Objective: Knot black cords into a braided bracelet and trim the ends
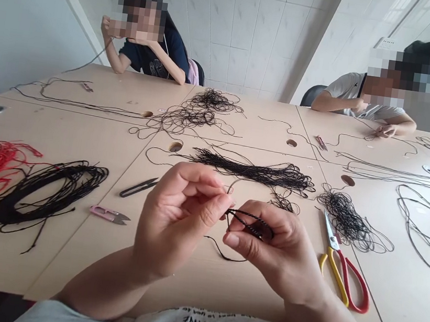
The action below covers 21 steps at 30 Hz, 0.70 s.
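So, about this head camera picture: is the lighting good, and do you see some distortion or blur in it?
In the head view, the light is soft and even, without strong shadows, and the tiled wall looks pale at upper right. Wide-angle distortion bends the table edges and makes the left hand and right hand look large. The black cord between them is fairly sharp.

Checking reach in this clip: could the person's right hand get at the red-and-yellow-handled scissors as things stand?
Probably yes. The right hand is pinching a braided black cord, but the red-and-yellow-handled scissors lie just beside it with nothing in between. It would likely have to release the cord first.
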Tool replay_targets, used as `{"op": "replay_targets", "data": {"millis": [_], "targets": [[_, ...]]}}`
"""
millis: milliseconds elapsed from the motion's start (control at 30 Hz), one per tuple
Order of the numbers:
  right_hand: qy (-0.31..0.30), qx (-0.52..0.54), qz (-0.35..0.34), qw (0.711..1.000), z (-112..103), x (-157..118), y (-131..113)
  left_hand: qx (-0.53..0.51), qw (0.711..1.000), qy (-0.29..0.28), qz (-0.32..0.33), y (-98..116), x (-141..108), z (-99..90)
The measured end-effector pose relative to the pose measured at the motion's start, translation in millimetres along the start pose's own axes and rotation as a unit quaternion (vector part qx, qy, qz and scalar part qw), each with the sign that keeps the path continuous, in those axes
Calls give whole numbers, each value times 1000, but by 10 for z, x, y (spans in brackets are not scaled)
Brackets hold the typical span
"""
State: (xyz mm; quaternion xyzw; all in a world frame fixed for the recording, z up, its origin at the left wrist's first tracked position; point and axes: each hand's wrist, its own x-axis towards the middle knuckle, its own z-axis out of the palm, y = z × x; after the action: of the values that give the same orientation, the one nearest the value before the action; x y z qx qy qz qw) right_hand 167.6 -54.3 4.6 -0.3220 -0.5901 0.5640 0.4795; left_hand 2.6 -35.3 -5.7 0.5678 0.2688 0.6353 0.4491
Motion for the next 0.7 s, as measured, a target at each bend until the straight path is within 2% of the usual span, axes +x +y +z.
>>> {"op": "replay_targets", "data": {"millis": [100, 367, 467, 600, 700], "targets": [[-4, 32, 18, 999, 9, 10, 13, 6, 1000, 19, 13, 10, 17, 12], [25, 4, -13, 1000, -5, 18, 38, -62, 994, 10, -89, 122, 58, 13], [25, 11, -31, 999, -12, 10, 50, -105, 988, -21, -113, 134, 52, -9], [17, 25, -56, 998, -29, 12, 51, -130, 970, -97, -180, 137, 70, -62], [11, 12, -71, 997, -44, 22, 49, -142, 962, -111, -203, 135, 89, -81]]}}
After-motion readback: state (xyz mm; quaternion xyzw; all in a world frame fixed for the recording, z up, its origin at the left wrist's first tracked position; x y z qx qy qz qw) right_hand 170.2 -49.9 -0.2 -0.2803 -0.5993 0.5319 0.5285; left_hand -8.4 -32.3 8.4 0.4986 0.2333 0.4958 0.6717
